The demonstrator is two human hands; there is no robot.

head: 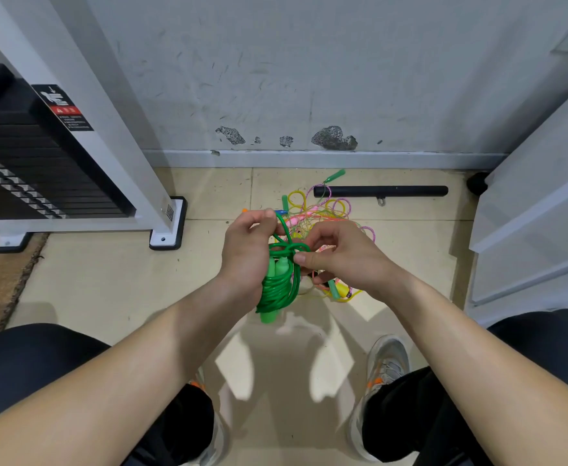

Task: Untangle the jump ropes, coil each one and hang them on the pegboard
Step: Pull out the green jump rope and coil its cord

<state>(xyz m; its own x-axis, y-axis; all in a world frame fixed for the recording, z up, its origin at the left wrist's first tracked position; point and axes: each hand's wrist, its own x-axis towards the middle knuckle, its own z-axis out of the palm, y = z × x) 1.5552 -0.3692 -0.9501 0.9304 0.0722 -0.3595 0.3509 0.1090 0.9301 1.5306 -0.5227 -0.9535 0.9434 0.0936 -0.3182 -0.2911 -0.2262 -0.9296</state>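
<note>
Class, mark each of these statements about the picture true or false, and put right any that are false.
1. The left hand holds a coiled green jump rope. True.
2. The right hand hangs empty. False: it pinches the green loop wrapped round the coil.
3. A tangle of ropes lies on the floor beyond the hands. True.
4. The black bar hangs on the wall. False: it lies on the floor beside the wall.
5. A black weight stack stands to the person's left. True.
</note>
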